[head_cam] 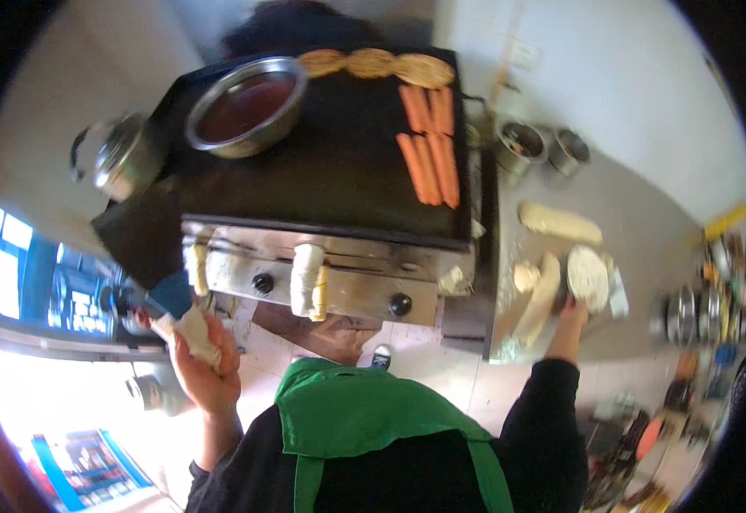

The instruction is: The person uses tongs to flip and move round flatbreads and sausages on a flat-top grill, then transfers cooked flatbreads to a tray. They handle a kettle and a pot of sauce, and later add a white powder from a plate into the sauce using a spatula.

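Observation:
My left hand (209, 362) is raised at the left, its fingers closed around a crumpled off-white piece (198, 336), cloth or paper; I cannot tell which. At the right, my right hand (575, 311) reaches over a steel worktop (636, 327) and touches the near edge of a round white thing (587, 276), perhaps a bowl of flour. Blur hides whether the fingers grip it. Beside it lie a long strip of dough (539, 301), a small dough ball (527, 277) and a thick dough roll (559, 221).
Before me stands a black griddle (321, 179) with a steel bowl (244, 151) of reddish-brown liquid, several sausages (434, 170) and flatbreads (423, 70). White and yellow rolls (308, 279) hang at its front, near a knob (400, 304). Two metal pots (568, 152) (519, 157) stand behind the dough.

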The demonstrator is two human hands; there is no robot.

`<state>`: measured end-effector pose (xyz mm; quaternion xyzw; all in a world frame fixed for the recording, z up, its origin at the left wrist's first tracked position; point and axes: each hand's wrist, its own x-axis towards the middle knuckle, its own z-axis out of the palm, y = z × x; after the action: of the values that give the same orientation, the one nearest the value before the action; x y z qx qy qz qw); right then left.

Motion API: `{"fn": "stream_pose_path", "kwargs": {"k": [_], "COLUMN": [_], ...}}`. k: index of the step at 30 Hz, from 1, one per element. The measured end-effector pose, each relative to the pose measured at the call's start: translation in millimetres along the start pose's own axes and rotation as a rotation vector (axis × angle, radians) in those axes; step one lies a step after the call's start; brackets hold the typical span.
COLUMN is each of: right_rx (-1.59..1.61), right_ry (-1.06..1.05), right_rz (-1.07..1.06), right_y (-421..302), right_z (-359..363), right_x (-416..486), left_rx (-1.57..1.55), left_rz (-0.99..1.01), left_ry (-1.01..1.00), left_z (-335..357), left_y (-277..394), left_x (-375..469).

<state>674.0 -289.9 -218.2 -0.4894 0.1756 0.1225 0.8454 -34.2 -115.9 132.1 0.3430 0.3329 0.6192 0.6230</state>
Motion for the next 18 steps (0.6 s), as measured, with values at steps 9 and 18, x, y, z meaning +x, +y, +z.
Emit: {"fn": "stream_pose_path", "kwargs": {"k": [9, 18], "right_rx": [-0.22, -0.405], "right_ry": [-0.051, -0.561], "right_rz": [-0.193, -0.257], "right_y": [-71, -152], "right_z": [42, 240], "right_x": [-46, -251], "left_rx": [0.024, 0.275], "left_rz": [0.048, 0.037], "left_ry": [-0.036, -0.23], "left_z": [-20, -65], "left_y": [-4, 32], "left_x": [20, 83]}}
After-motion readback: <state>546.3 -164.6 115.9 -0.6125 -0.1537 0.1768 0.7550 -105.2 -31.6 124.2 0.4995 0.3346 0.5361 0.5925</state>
